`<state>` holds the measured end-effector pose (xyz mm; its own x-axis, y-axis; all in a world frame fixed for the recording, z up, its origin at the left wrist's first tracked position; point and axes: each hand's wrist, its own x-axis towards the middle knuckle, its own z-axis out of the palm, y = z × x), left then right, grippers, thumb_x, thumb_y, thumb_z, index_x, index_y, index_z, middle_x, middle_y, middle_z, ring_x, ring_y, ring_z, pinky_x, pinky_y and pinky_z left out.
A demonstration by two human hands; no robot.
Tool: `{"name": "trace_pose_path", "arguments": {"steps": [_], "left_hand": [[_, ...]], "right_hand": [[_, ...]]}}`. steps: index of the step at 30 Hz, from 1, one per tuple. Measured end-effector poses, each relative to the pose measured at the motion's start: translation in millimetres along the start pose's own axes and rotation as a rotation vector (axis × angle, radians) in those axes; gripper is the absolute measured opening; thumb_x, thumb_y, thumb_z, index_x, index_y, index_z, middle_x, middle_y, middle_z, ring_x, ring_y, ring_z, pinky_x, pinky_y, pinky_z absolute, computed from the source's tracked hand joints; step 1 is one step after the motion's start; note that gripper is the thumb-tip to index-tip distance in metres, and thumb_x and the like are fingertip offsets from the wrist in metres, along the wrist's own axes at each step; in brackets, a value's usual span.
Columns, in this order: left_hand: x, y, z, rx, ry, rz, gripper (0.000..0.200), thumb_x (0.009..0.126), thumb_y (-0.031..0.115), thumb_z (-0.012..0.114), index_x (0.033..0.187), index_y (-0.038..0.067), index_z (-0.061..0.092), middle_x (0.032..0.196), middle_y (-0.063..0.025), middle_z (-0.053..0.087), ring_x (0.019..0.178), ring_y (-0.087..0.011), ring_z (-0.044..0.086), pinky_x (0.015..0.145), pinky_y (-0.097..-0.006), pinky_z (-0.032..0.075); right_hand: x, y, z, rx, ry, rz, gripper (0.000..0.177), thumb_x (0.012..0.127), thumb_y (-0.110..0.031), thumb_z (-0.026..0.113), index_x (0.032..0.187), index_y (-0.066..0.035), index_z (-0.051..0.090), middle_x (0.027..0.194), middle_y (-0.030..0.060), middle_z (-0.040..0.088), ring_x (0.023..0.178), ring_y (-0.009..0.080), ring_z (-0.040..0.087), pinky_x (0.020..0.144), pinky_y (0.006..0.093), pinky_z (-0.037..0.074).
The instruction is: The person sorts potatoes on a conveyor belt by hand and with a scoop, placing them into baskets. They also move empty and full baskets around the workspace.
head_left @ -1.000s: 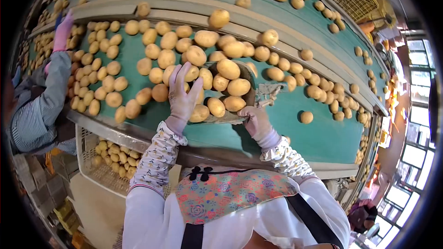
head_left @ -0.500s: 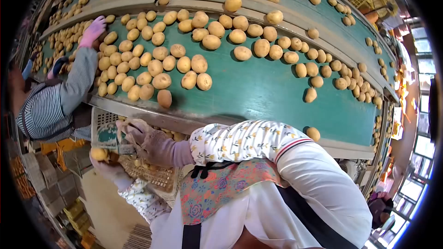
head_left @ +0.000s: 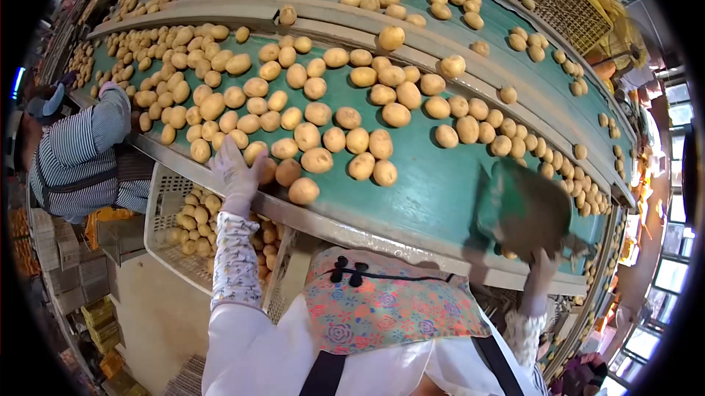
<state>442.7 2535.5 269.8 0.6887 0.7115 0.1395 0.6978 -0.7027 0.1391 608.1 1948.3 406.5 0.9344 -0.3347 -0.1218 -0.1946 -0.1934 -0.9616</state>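
Head view: the person stands at the near edge of a green belt (head_left: 433,190) loaded with loose potatoes.

Left hand (head_left: 236,168): gloved, grip open, fingers spread. It lies at the near edge of the belt, against the closest potatoes (head_left: 303,190). It holds nothing.

Right hand (head_left: 540,273): gloved, below the near edge of the belt towards its right end. The grip is closed on the lower end of a scoop (head_left: 523,209). The scoop is raised over that edge and shows blurred. I cannot tell whether it carries anything.

A white crate (head_left: 158,209), part full of potatoes, sits under the near edge of the belt, directly below the left hand. A co-worker's striped sleeve (head_left: 73,150) is at the left end of the belt, apart from both hands.

Risks, as judged:
- The potatoes at the near edge lie right beside the rim. A push from the flat, open hand could send one over and past the crate.
- The scoop appears to be in quick motion. A hard edge driven into the potatoes on the belt could bruise or cut them.
- The scoop is gripped by one end only. A load could tip it and spill.
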Motion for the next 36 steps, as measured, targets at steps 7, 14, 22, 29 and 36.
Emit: {"name": "trace_pose_path", "arguments": {"steps": [7, 14, 22, 29, 36], "left_hand": [[55.6, 17.1, 41.9, -0.905, -0.046, -0.003, 0.059, 0.088, 0.031, 0.068, 0.138, 0.01, 0.046, 0.138, -0.017, 0.044, 0.129, -0.0339, 0.04, 0.109, -0.0418, 0.032], [75.5, 33.2, 45.6, -1.068, -0.146, 0.272, 0.05, 0.09, 0.017, 0.062, 0.138, 0.009, 0.047, 0.141, -0.0169, 0.041, 0.133, -0.0321, 0.038, 0.11, -0.0407, 0.031], [130.5, 21.3, 32.7, -1.283, -0.15, 0.008, 0.051, 0.088, 0.017, 0.065, 0.137, 0.008, 0.049, 0.139, -0.0145, 0.033, 0.13, -0.0276, 0.034, 0.11, -0.0365, 0.032], [153.4, -44.2, -26.8, -1.261, 0.217, 0.192, 0.042, 0.095, 0.012, 0.051, 0.135, 0.0, 0.046, 0.142, -0.0179, 0.038, 0.131, -0.0296, 0.038, 0.108, -0.0397, 0.035], [101.0, -204.4, -134.0, -1.078, 0.449, -0.083, 0.046, 0.099, 0.017, 0.044, 0.138, -0.007, 0.04, 0.142, -0.021, 0.042, 0.123, -0.0312, 0.051, 0.102, -0.0403, 0.046]], "right_hand": [[-63.1, 19.6, 82.4, -0.152, -0.121, 0.108, 0.012, 0.081, -0.007, 0.059, 0.07, -0.008, 0.054, 0.07, -0.0043, 0.051, 0.06, 0.0044, 0.042, 0.05, 0.0259, 0.034], [-110.2, 86.3, 296.6, -0.084, -0.727, 0.24, 0.01, 0.086, -0.004, 0.059, 0.094, -0.001, 0.064, 0.08, 0.0087, 0.064, 0.073, 0.0158, 0.061, 0.064, 0.0311, 0.05], [-110.9, 68.4, 445.9, -0.006, -0.955, -0.434, 0.013, 0.08, 0.008, 0.06, 0.09, 0.0, 0.063, 0.082, 0.0088, 0.066, 0.071, 0.0163, 0.062, 0.064, 0.029, 0.05], [-167.7, -20.7, 458.4, -0.163, -1.076, -0.691, 0.014, 0.083, -0.002, 0.058, 0.095, -0.004, 0.064, 0.087, 0.0135, 0.067, 0.077, 0.0267, 0.065, 0.068, 0.0323, 0.051], [-336.5, -95.3, 556.1, -0.004, -1.572, -0.322, 0.037, 0.092, -0.012, 0.049, 0.127, -0.003, 0.048, 0.118, 0.0142, 0.056, 0.108, 0.0263, 0.056, 0.093, 0.0361, 0.043]]}}
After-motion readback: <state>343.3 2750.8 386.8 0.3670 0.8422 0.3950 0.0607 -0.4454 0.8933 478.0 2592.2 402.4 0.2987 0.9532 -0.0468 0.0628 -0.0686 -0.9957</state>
